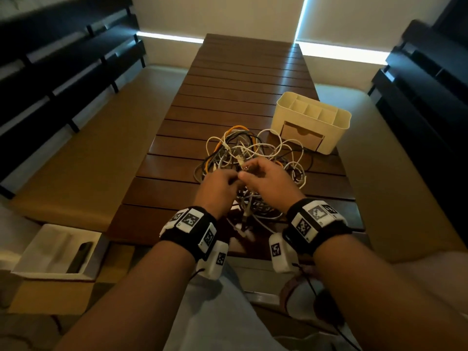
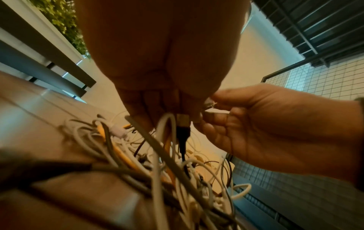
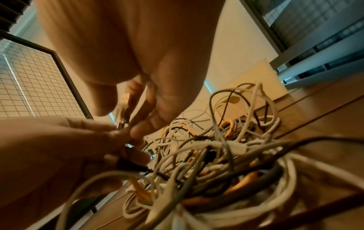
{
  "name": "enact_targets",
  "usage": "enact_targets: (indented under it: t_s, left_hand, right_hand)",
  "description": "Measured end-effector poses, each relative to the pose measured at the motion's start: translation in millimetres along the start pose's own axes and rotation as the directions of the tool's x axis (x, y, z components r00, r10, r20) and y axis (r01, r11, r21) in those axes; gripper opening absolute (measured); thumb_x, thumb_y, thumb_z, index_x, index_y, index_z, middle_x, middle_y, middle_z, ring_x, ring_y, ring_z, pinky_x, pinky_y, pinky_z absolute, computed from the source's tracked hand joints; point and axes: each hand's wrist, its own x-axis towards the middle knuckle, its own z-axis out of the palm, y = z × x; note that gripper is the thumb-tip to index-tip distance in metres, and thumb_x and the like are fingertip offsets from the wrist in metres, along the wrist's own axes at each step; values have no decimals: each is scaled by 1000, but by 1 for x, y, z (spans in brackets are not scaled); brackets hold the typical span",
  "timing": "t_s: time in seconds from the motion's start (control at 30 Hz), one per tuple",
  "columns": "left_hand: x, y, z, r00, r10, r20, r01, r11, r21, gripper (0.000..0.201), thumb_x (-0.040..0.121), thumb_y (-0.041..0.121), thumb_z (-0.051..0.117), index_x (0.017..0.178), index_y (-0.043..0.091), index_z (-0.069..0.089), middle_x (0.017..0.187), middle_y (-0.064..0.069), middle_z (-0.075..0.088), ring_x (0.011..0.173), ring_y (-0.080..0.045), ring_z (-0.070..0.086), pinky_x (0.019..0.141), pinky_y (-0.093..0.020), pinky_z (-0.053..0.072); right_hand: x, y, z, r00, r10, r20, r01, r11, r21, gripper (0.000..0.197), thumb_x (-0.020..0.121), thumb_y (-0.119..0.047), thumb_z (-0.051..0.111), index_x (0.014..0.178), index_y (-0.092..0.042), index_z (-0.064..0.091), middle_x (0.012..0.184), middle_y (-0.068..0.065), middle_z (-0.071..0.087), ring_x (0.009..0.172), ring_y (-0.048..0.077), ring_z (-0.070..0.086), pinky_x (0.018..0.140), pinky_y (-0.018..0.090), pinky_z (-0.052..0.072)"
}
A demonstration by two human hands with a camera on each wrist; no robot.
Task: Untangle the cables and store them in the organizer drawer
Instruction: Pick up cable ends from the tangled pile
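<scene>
A tangle of white, grey, black and orange cables (image 1: 253, 153) lies on the slatted wooden table (image 1: 228, 97). Both hands hover over its near side, fingertips almost meeting. My left hand (image 1: 233, 178) grips a black cable by its metal USB plug (image 2: 182, 123), with a white loop beside it. My right hand (image 1: 247, 171) pinches a pale plug (image 3: 123, 105) of a light cable just to the right. The cream organizer (image 1: 336, 127) stands behind the tangle at the right, its front drawer (image 1: 301, 138) closed. Cables drape down from both hands into the heap (image 3: 226, 163).
Tan padded benches (image 1: 76, 173) run along both sides of the table, with dark slatted backs behind them. A white box (image 1: 38, 259) holding a dark slim object (image 1: 79, 257) sits at my lower left. The table's near edge is just below my wrists.
</scene>
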Motion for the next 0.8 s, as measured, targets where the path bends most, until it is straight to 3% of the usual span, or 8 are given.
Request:
enact_targets:
  t_s: [0.1,0.2,0.27,0.4,0.5,0.57,0.7,0.8]
  left_hand:
    - [0,9,-9,999,39,21,-38,999,-34,19,99,27,59,96,18,75,83,5,72,78,-9,68,76,-41,58]
    - [1,16,-17,999,33,-26,-37,986,-164,21,101,25,57,93,15,74,83,1,73,78,-13,71,78,-45,60]
    - [2,24,-22,997,28,-71,-45,966,-255,20,101,20,55,95,13,72,86,-2,73,81,-15,71,77,-43,61]
    - [6,39,-36,990,53,-128,-97,926,-366,17,101,15,56,95,8,70,86,-6,70,80,-16,70,67,-31,58]
    - [7,39,-38,989,14,-144,-81,880,-468,19,101,16,56,99,1,67,94,-20,70,91,-34,69,78,-50,60]
    - [7,39,-35,990,-10,-140,-63,861,-505,18,101,13,54,101,-1,65,93,-19,69,89,-34,69,83,-53,59]
    - [10,48,-35,994,-11,-105,-69,686,-725,16,104,9,47,99,9,62,78,-4,63,78,-21,62,82,-43,54]
    - [19,53,-50,987,-60,-148,-100,485,-869,17,105,13,44,100,8,59,73,0,59,73,-15,59,78,-33,54]
  right_hand:
    - [5,-7,3,996,-29,-88,33,998,47,5,94,-25,65,98,-27,65,92,-5,68,87,14,66,85,43,58]
    - [5,-16,0,993,-28,-115,51,978,202,11,94,-27,67,103,-29,61,98,-6,69,90,9,67,81,32,58]
    - [2,-17,1,999,4,-45,9,954,299,19,95,-32,64,113,-28,58,110,-6,66,100,9,66,83,27,56]
    - [1,-19,10,997,-16,81,-24,883,469,13,101,-27,54,110,-22,62,109,4,69,102,14,68,93,32,55]
    - [9,-8,4,995,-51,90,14,928,371,10,100,-20,57,107,-21,64,107,17,69,101,31,67,92,45,56]
    - [9,-1,-1,988,-74,138,31,956,293,10,99,-20,58,107,-18,64,104,16,69,95,29,68,88,42,57]
    - [7,6,-13,968,-61,243,55,998,34,15,101,-31,54,99,-20,64,85,-3,68,76,3,64,73,21,51]
    - [8,15,-23,952,13,307,31,990,-140,19,102,-36,51,96,-25,65,92,-2,68,87,14,64,82,38,54]
